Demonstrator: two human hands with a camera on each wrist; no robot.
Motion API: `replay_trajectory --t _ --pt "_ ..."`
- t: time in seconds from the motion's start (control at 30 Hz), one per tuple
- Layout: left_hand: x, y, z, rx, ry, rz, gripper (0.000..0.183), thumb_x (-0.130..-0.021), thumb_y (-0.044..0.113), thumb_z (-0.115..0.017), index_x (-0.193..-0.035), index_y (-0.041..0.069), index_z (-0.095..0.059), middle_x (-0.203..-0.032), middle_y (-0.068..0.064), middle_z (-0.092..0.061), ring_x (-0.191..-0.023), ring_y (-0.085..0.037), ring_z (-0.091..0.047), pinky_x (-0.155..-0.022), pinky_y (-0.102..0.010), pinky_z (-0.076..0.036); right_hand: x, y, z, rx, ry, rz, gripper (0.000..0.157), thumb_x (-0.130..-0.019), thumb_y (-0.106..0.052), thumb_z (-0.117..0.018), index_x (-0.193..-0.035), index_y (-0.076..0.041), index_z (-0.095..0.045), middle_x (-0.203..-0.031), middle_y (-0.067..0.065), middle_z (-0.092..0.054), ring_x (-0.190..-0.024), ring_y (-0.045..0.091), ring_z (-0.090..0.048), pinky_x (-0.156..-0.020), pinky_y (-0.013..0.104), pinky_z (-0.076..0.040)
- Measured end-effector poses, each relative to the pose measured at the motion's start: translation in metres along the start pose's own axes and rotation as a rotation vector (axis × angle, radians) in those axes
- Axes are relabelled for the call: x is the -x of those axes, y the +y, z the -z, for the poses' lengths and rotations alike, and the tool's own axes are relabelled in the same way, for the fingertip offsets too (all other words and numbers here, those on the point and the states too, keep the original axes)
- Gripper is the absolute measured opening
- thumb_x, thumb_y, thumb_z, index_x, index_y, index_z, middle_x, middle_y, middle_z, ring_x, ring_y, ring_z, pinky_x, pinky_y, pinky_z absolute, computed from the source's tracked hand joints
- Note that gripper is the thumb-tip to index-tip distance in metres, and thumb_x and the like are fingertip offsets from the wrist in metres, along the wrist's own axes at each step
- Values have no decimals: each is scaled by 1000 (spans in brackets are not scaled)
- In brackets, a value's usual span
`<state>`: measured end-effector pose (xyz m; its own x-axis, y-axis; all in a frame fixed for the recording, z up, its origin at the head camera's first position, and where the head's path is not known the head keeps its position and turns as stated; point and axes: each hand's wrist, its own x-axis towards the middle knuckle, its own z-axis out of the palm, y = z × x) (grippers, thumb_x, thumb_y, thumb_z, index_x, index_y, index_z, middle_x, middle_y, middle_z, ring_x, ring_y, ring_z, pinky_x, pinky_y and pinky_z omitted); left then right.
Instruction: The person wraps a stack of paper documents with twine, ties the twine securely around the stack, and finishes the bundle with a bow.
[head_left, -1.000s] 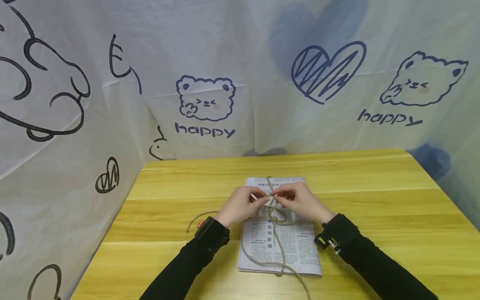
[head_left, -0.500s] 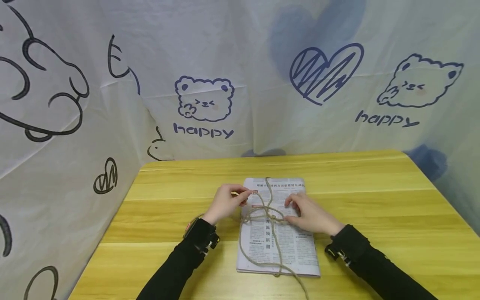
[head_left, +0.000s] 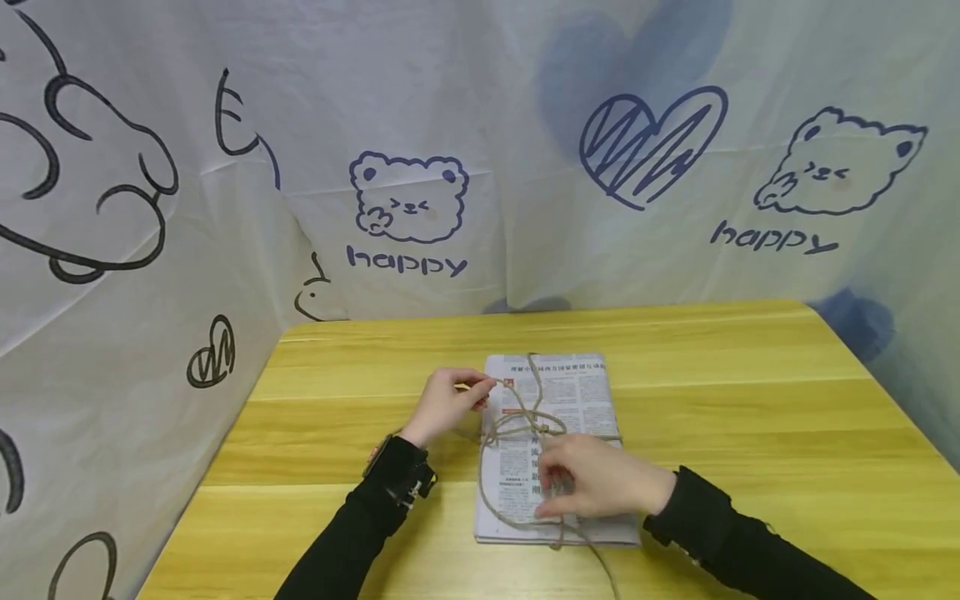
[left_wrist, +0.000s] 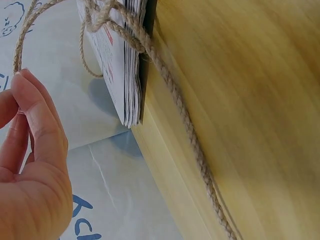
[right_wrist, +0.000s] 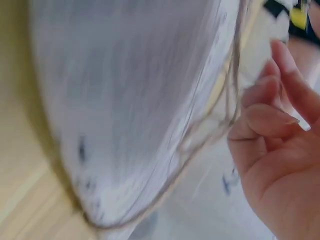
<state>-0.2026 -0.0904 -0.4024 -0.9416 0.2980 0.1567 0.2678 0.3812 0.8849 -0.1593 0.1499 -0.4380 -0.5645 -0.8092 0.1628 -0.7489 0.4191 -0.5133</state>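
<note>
A folded stack of newspapers [head_left: 585, 392] lies on the table, crossed by tan twine [head_left: 539, 385] with loops and a knot near its middle. My left hand [head_left: 444, 404] pinches a strand of the twine between thumb and fingertips at the stack's upper left side. In the left wrist view, that strand [left_wrist: 20, 47] rises from the pinch and curves over toward the knot. My right hand [head_left: 603, 477] is over the lower right of the stack, fingers loosely bent and thumb apart, with nothing between them. It covers part of the print and the lengthwise strand.
The wooden table [head_left: 735, 383] stretches out on both sides of the stack. A loose length of twine [head_left: 603, 568] runs off the stack's front edge toward me. Another length [left_wrist: 187, 122] hangs beside the stack in the left wrist view. A printed white cloth [head_left: 525, 92] stands behind the table.
My hands have moved apart from the twine above the knot. The left has drawn left with a strand; the right has let go and come down toward the stack's front.
</note>
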Motion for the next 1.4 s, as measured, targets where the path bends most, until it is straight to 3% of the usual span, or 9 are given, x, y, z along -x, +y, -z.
replay_trajectory --t 0.17,0.4,0.73,0.83,0.97,1.03,1.13,1.23,1.4 --pt "1 2 0 11 -23 3 19 -93 5 -58 -102 -9 -67 -88 -29 -65 -75 -40 -64 -72 -50 -53 3 -9 -12 -2 -156 30 31 -78 -46 -74 -72 -21 -57 -67 -10 -47 -58 0 -39 -53 16 -34" --pt "1 1 -1 13 -42 15 21 -94 6 -57 -104 -9 -67 -89 -30 -65 -77 -42 -63 -74 -52 -52 8 -5 -18 -23 -191 54 21 -86 -26 -70 -70 -24 -57 -64 -16 -46 -55 -3 -40 -52 14 -34" --pt "1 3 2 -7 -17 23 20 -94 6 -56 -104 -8 -67 -85 -26 -66 -77 -42 -63 -72 -47 -53 26 3 30 -154 14 206 8 -88 -18 -67 -86 -16 -74 -66 -10 -48 -59 -5 -37 -52 9 -33" --pt "-2 -8 1 -2 0 23 19 -94 7 -57 -102 -6 -68 -84 -26 -66 -76 -42 -63 -72 -52 -52 45 11 54 -218 -48 144 11 -89 -21 -66 -91 -16 -76 -66 -9 -45 -59 -5 -36 -50 11 -34" --pt "-9 -29 -3 -11 16 27 19 -94 11 -59 -101 -3 -70 -83 -22 -68 -71 -31 -65 -70 -49 -53 70 26 75 -200 -168 26 10 -85 -17 -69 -77 -21 -74 -61 -12 -41 -56 -2 -28 -49 17 -30" --pt "-11 -37 -3 -19 18 28 21 -93 14 -60 -101 -3 -70 -83 -19 -68 -69 -26 -65 -69 -45 -54 79 32 77 -144 -217 -61 14 -81 -18 -73 -68 -21 -69 -59 -13 -36 -55 1 -24 -50 21 -26" --pt "-12 -41 -3 -17 10 25 22 -93 15 -61 -103 -2 -70 -84 -17 -69 -69 -21 -65 -68 -40 -55 82 37 73 -87 -243 -194 11 -78 -27 -76 -76 -18 -70 -60 -14 -43 -53 1 -29 -50 21 -29" --pt "-10 -42 -3 -1 -17 21 22 -93 17 -61 -102 0 -71 -85 -17 -69 -69 -19 -65 -69 -42 -55 71 41 64 -69 -141 -249 21 -83 -33 -72 -94 -15 -71 -65 -11 -52 -54 3 -41 -49 20 -36" --pt "-6 -41 -6 28 -54 -1 23 -93 19 -62 -100 0 -72 -78 -12 -68 -70 -25 -65 -70 -48 -53 35 44 47 -19 96 -287 17 -95 -26 -59 -92 -13 -69 -66 -6 -54 -53 6 -44 -49 23 -38"
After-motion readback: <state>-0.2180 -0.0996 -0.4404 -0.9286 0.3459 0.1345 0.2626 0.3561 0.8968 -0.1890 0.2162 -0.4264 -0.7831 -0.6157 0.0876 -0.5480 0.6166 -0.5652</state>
